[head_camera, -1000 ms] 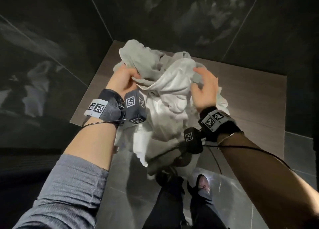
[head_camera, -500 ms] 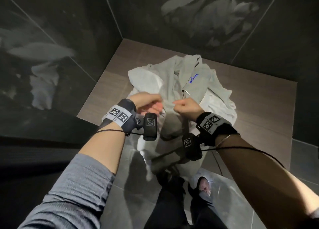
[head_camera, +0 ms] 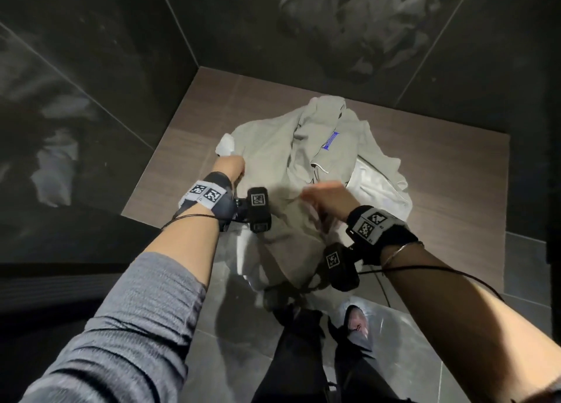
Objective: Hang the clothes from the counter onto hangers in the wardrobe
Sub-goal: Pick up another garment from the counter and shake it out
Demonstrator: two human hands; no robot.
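A light grey-green garment (head_camera: 303, 159) with a small blue logo lies crumpled on the brown wooden counter (head_camera: 449, 172), its lower part hanging over the front edge. A white garment (head_camera: 376, 187) lies under it at the right, and a white corner (head_camera: 226, 144) shows at the left. My left hand (head_camera: 230, 167) grips the grey garment's left edge. My right hand (head_camera: 326, 197) is blurred and pinches the cloth near the middle. No hanger or wardrobe is in view.
Dark glossy tiled walls (head_camera: 91, 68) close the counter in at the left and back and mirror the clothes. Below the counter edge is a shiny grey floor (head_camera: 236, 326), with my dark trousers and shoes (head_camera: 355, 323) right under the hanging cloth.
The bunched pile was lowered and spread on the counter, the grey garment now on top. My hands moved apart, the left out to the garment's left edge, the right staying near the middle.
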